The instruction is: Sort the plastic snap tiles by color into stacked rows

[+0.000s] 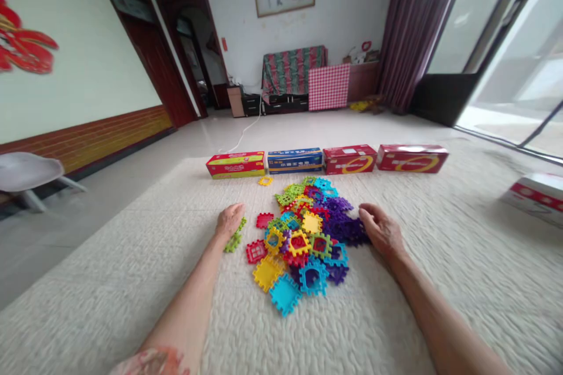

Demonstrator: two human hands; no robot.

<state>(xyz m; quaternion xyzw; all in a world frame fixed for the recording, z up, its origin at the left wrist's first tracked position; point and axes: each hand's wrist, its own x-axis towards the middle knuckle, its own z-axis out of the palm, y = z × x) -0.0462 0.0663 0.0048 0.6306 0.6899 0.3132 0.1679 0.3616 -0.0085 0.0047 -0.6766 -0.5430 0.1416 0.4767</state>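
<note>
a pile of plastic tiles [303, 234], square with notched edges and in yellow, blue, red, green and purple, lay heaped on a pale quilted mat [396, 316] spread over the floor. the pile sat between the person's two hands, in the middle of the mat.

the left hand [229, 221] rested knuckles up at the pile's left edge, on top of a few green pieces [234, 240] that lay a little apart from the heap. its fingers were curled under, and i could not tell whether they gripped anything. the right hand [382, 228] lay palm down at the pile's right edge, fingers loosely spread and bent, their tips touching the purple tiles [347, 228]. it held nothing.

beyond the pile, four long boxes stood end to end in a row: a red and yellow box [236, 164], a blue box [295, 160] and two red boxes [350, 159] [412, 158]. a single yellow tile [265, 181] lay just before the row. another box [534, 196] sat well apart at the right, and a white chair [26, 173] stood off the mat at the left.
</note>
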